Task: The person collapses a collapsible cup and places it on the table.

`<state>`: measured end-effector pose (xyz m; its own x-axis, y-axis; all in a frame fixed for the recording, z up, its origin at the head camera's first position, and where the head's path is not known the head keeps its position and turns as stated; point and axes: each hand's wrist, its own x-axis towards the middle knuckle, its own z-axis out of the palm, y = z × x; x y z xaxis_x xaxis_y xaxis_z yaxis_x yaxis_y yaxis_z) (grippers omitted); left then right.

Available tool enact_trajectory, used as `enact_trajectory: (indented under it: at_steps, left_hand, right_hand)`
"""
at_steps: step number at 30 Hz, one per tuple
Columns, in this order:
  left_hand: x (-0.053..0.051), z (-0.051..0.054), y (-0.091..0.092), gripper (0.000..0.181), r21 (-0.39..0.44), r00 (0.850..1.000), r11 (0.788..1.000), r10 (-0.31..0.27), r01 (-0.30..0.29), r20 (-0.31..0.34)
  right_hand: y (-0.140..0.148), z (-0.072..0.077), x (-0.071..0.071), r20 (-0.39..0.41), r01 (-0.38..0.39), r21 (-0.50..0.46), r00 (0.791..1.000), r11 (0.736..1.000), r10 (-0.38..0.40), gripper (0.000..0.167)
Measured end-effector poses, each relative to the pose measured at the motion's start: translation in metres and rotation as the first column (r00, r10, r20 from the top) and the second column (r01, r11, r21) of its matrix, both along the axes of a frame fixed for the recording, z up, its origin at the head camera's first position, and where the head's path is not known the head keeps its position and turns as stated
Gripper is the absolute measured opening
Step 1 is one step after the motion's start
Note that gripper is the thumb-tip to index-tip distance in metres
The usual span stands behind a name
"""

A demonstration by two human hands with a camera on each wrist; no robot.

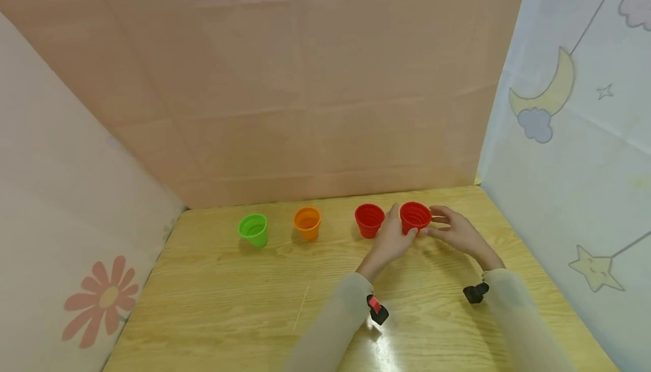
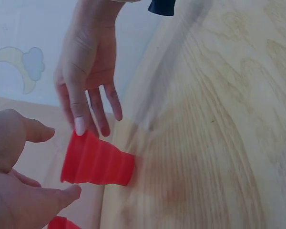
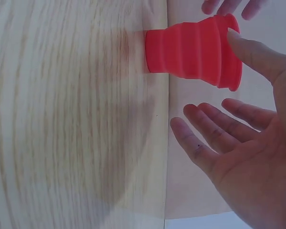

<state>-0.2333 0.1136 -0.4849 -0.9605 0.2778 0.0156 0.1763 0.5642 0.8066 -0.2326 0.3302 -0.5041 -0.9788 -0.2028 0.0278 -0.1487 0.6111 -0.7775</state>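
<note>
Two red cups stand upright on the wooden table, and the right-hand red cup is between my hands. My left hand is at its left side, fingers spread; in the left wrist view the left hand sits beside the rim of this red cup, and contact is unclear. My right hand is on the other side. Its thumb touches the rim of the red cup in the right wrist view, where the right hand's other fingers extend apart from the cup. The other red cup stands just left of my left hand.
Farther left on the table stand an orange cup and a green cup. A plain cloth backdrop rises behind the table, with patterned walls at both sides.
</note>
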Motion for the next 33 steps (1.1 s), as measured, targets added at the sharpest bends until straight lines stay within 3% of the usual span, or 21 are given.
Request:
enact_trajectory:
  at_steps: [4, 8, 13, 18, 29, 33]
  left_hand:
    - [-0.004, -0.007, 0.007, 0.081, -0.074, 1.0, 0.997, 0.025, -0.025, 0.006]
    - [-0.009, -0.012, 0.01, 0.085, -0.063, 0.999, 0.998, 0.034, -0.031, 0.038]
    - [-0.012, -0.023, 0.013, 0.09, 0.054, 0.995, 0.997, 0.044, -0.049, 0.088]
    - [-0.013, -0.032, 0.013, 0.087, 0.185, 0.991, 0.98, 0.049, -0.072, 0.122]
    - [-0.02, -0.043, 0.007, 0.082, 0.296, 0.99, 0.952, 0.042, -0.079, 0.131]
    - [-0.022, -0.045, 0.006, 0.076, 0.27, 0.995, 0.96, 0.043, -0.067, 0.092]
  right_hand:
    - [-0.002, -0.001, -0.004, 0.008, -0.001, -0.005, 1.0, 1.0, 0.001, 0.078]
    - [-0.001, -0.003, -0.007, 0.008, 0.001, -0.012, 1.0, 1.0, -0.001, 0.08]
    - [-0.002, -0.007, -0.011, 0.008, -0.013, -0.045, 1.0, 0.999, 0.013, 0.075]
    - [-0.004, -0.01, -0.014, 0.013, -0.023, -0.067, 1.0, 0.998, 0.024, 0.072]
    - [-0.006, -0.011, -0.02, -0.001, -0.052, -0.074, 0.999, 0.996, 0.052, 0.068]
    - [-0.005, -0.014, -0.021, 0.003, -0.061, -0.089, 0.998, 0.994, 0.061, 0.068]
